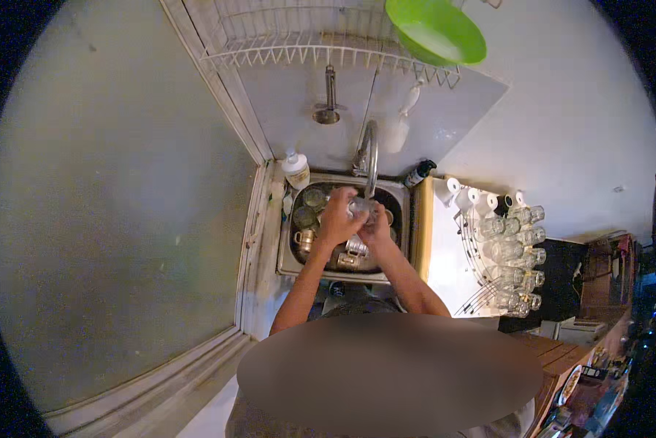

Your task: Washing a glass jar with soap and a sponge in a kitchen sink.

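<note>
**Domestic kitchen, sink corner**

Setting: a home kitchen. Evidence: steel sink [290, 252] beneath the hands, stacked with mugs and glasses [307, 217]; curved tap [369, 157] just above the hands; white wire dish rack [320, 47] on the wall far above them, holding a green plastic bowl [436, 31]; soap bottle [296, 170] up-left of the hands; drainer with upturned glass mugs [514, 255] to their right; wooden counter [554, 358] lower right.

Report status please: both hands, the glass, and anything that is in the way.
Left hand and right hand both grip clear glass under faucet. Sink below crowded with cups. Nothing blocking hands.
</note>
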`<state>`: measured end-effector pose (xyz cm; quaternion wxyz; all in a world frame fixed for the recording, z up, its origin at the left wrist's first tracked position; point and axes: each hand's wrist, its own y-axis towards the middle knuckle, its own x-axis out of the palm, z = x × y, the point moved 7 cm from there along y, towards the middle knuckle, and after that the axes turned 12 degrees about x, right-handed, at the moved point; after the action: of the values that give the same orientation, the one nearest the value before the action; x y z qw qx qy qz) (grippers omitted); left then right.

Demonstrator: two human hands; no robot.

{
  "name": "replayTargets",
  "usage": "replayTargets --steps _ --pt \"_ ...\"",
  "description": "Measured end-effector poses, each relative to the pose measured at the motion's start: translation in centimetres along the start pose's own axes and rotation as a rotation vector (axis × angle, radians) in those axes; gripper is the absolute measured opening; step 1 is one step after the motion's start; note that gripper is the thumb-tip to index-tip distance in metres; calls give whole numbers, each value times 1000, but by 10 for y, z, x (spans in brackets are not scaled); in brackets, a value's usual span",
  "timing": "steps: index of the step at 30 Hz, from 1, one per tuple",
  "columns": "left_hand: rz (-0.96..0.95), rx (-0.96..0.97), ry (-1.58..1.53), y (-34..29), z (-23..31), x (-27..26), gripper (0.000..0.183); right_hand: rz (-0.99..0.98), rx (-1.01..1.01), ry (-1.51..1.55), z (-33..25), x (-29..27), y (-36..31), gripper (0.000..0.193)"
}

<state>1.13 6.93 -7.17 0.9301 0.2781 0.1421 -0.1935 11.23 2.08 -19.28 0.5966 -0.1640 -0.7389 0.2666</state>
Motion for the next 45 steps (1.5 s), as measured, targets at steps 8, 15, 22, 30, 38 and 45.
replayTargets --steps 8,15,22,30,38,45 --pt "439 -743 -1872 -121 -80 36 47 -63 -630 -1928 13 117 -28 45" --pt "703 -851 -1636 -170 -97 13 40 -54 376 203 -19 44 111 55" --pt "554 -967 -1115 -201 -92 -18 37 -209 374 793 -52 50 91 49" --pt "140 -373 1 -125 -64 -22 47 -29 109 -1250 -5 -37 11 41" --pt "-1 -892 -359 -135 -102 51 52 119 83 -705 18 -88 -46 40" --pt "-30 -1364 -1371 -159 -75 104 46 407 -548 -1708 -28 -34 -102 60"
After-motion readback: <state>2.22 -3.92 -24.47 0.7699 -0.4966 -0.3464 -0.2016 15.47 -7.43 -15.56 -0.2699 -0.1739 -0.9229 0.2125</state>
